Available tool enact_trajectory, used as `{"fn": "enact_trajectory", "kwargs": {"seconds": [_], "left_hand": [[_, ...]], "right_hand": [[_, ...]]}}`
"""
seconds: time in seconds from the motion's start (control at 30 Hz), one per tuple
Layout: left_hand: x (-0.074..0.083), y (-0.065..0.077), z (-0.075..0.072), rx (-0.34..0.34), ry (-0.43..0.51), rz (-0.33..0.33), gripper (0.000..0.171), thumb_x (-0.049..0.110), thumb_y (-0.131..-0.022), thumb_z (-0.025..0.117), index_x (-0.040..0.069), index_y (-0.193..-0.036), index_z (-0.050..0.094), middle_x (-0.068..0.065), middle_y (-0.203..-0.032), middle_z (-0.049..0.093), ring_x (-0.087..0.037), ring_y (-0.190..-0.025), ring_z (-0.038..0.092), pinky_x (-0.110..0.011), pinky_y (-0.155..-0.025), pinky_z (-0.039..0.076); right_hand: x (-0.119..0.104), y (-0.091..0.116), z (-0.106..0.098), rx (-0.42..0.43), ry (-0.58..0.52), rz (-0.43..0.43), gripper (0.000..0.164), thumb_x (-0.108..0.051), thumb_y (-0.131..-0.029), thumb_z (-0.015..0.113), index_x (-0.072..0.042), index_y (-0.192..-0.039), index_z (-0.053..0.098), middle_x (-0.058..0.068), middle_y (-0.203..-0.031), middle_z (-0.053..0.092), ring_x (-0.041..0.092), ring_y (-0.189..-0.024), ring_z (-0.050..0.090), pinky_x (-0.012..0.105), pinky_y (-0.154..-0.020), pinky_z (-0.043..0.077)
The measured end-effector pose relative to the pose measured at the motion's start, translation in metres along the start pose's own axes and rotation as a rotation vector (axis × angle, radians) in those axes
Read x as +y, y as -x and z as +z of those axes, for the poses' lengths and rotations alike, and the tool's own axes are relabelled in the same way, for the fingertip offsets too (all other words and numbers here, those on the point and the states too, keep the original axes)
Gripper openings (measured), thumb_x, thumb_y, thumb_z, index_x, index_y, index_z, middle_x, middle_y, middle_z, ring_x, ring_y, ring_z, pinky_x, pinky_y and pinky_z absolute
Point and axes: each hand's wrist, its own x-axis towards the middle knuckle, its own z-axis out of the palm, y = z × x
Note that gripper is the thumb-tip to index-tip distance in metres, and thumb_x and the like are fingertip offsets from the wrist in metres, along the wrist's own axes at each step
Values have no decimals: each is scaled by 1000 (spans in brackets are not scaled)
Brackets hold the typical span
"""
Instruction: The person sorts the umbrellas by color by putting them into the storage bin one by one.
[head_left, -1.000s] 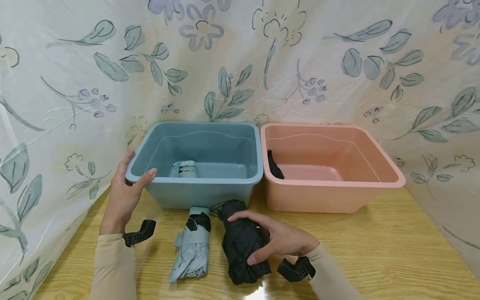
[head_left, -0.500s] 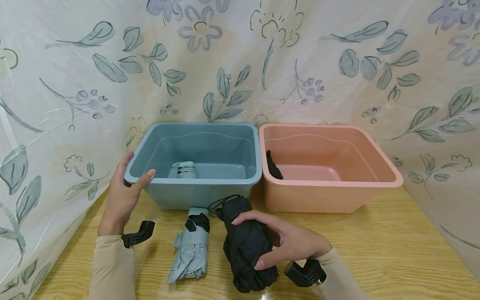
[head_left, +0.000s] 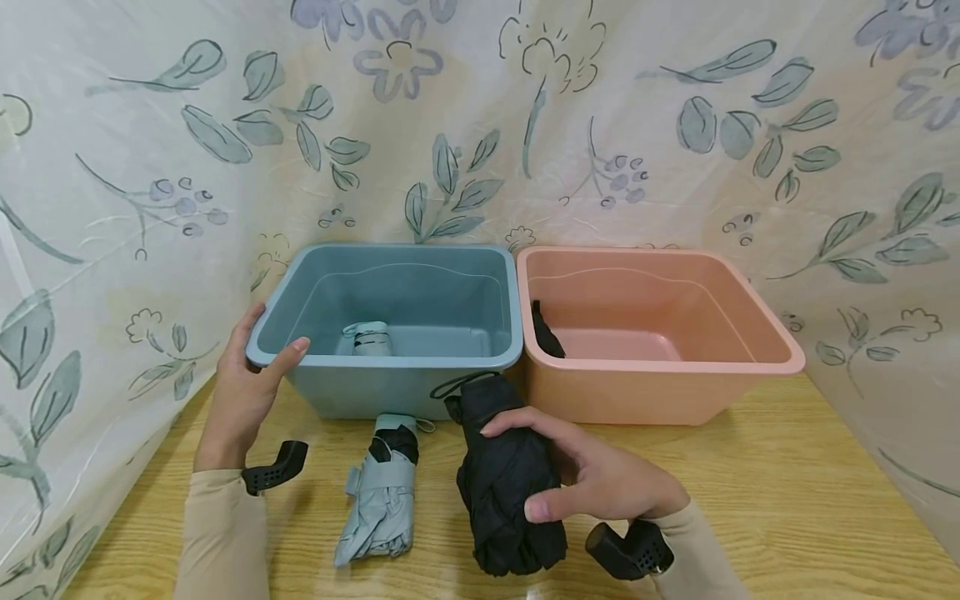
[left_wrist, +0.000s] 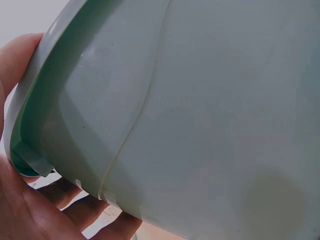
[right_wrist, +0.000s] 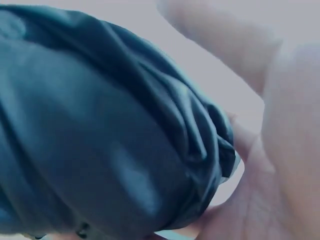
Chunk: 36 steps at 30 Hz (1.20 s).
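My right hand (head_left: 600,471) grips a folded black umbrella (head_left: 510,483) from its right side, thumb near the lower part. Its cord loop hangs in front of the blue bin. In the right wrist view the umbrella's bunched fabric (right_wrist: 100,130) fills the left side; most fingertips are hidden behind it. My left hand (head_left: 243,400) holds the front left corner of the blue bin (head_left: 420,362), thumb over the rim and fingers around the outside. The left wrist view shows the bin's wall (left_wrist: 200,110) up close. A folded light grey-blue umbrella (head_left: 382,500) lies left of the black one.
Inside the blue bin lies a small light-blue folded umbrella (head_left: 372,339), partly hidden by the front wall. A pink bin (head_left: 660,367) stands right beside it, holding a dark object (head_left: 547,332) along its left wall. Floral sheeting (head_left: 480,125) hangs behind the wooden table (head_left: 787,500).
My right hand has shifted the black umbrella to the right and slightly upward in view, away from the grey-blue one. My left hand has kept its hold on the bin corner.
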Motion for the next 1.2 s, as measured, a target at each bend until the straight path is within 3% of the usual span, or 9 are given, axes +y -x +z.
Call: {"fn": "enact_trajectory", "kwargs": {"seconds": [0.17, 0.33, 0.5, 0.63, 0.77, 0.9, 1.13, 1.2], "left_hand": [[1, 0, 0, -2, -3, -4, 87, 30, -99, 67, 27, -164, 9, -18, -165, 15, -38, -145, 24, -56, -116, 24], [0, 0, 0, -8, 6, 1, 87, 29, -99, 67, 27, -164, 9, -18, -165, 15, -38, -145, 24, -53, -116, 25], [0, 0, 0, -8, 15, 1, 87, 28, -99, 68, 27, -164, 10, -18, -165, 15, -37, -145, 24, -41, -114, 29], [0, -1, 0, -4, 14, 3, 87, 28, -99, 68, 27, -164, 10, -17, -165, 15, -37, -145, 24, -47, -116, 27], [1, -1, -1, 0, -3, -4, 88, 30, -99, 67, 27, -164, 9, -17, -165, 15, -38, -145, 24, -55, -116, 24], [1, 0, -1, 4, -11, -10, 88, 31, -99, 67, 28, -164, 9, -17, -165, 15, -38, -145, 24, -55, -116, 25], [0, 0, 0, 5, 3, -2, 87, 29, -99, 68, 28, -164, 10, -18, -165, 15, -38, -145, 24, -53, -116, 25], [1, 0, 0, 5, 1, -4, 87, 29, -99, 68, 28, -164, 10, -18, -165, 15, -38, -145, 24, -54, -116, 24]], "right_hand": [[-8, 1, 3, 51, 36, -37, 49, 4, -103, 52, -5, -149, 36, 23, -133, 53, 34, -116, 59, 41, -98, 50], [-16, 5, 3, 83, 35, -52, 54, 8, -102, 50, -5, -151, 34, 25, -132, 53, 34, -118, 58, 41, -99, 50], [-27, 8, -1, 121, 28, -51, 58, 10, -100, 51, -6, -153, 32, 27, -137, 48, 37, -121, 56, 44, -99, 50], [-43, 8, -7, 174, 49, -30, 59, 9, -101, 52, -7, -154, 32, 29, -137, 48, 39, -122, 56, 45, -98, 51], [-60, 9, -15, 240, 107, 15, 58, 3, -102, 54, -12, -155, 32, 27, -138, 48, 39, -123, 56, 43, -98, 51], [-74, 7, -27, 322, 186, 74, 59, -2, -103, 57, -18, -155, 34, 22, -139, 51, 36, -124, 57, 42, -96, 52], [-93, 4, -64, 416, 234, 191, 57, -15, -106, 56, -26, -156, 32, 15, -151, 42, 33, -128, 52, 40, -97, 51], [-98, 3, -75, 458, 320, 246, 56, -24, -106, 58, -31, -156, 34, 10, -152, 42, 29, -129, 53, 36, -97, 51]]}}
